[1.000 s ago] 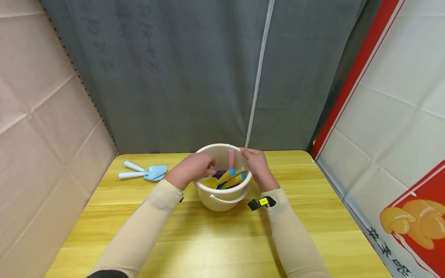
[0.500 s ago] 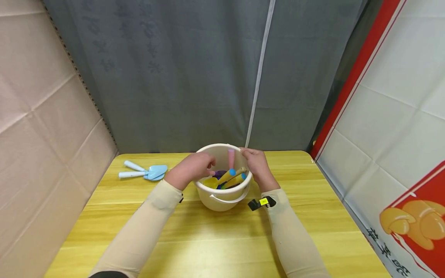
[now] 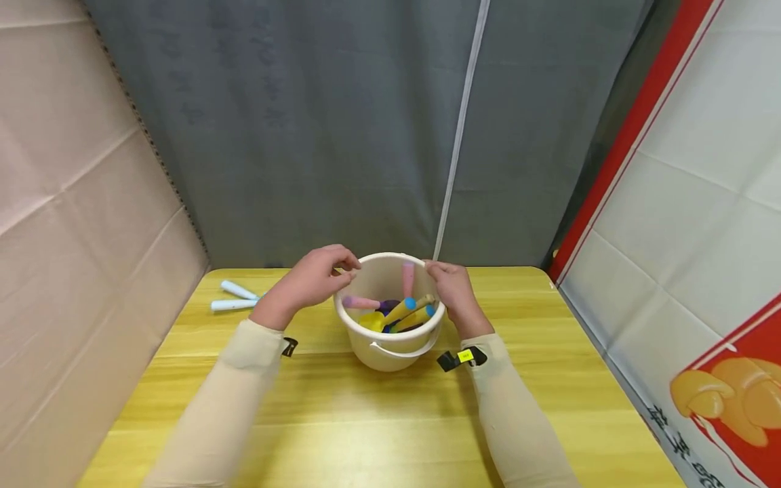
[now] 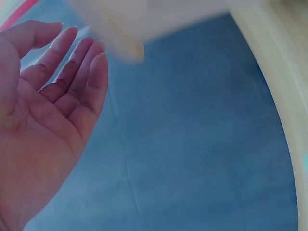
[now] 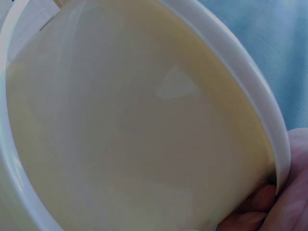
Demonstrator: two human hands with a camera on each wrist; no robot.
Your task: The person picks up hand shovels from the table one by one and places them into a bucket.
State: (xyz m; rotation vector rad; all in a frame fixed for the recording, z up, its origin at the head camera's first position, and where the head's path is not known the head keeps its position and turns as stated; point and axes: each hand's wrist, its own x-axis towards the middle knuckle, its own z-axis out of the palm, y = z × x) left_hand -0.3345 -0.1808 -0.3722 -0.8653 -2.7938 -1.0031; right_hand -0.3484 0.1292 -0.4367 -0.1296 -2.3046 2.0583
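Note:
A white bucket (image 3: 368, 354) with toy-like tools in it stands on the table between my hands. My right hand (image 3: 454, 293) pinches its right rim between thumb and fingers; in the right wrist view, the fingers (image 5: 252, 216) curl around the rim. My left hand (image 3: 312, 279) hovers just outside the left rim, holding nothing, its palm and loosely bent fingers visible in the left wrist view. Inside the bucket, one pink handle (image 3: 361, 302) leans against the left wall and a second pink handle (image 3: 408, 278) stands at the back. Yellow handles with blue ends (image 3: 400, 311) and a yellow scoop (image 3: 370, 320) lie lower.
Two light blue handles (image 3: 234, 305) lie at the table's left, their blades hidden behind my left hand and wrist. A grey curtain (image 3: 305, 135) hangs behind the wooden table (image 3: 342, 420). White-covered walls flank both sides, the right one edged in red.
My left hand has let go of the pink handle and moved left and up out of the bucket. That handle now rests at the left rim. My right hand still grips the bucket's rim.

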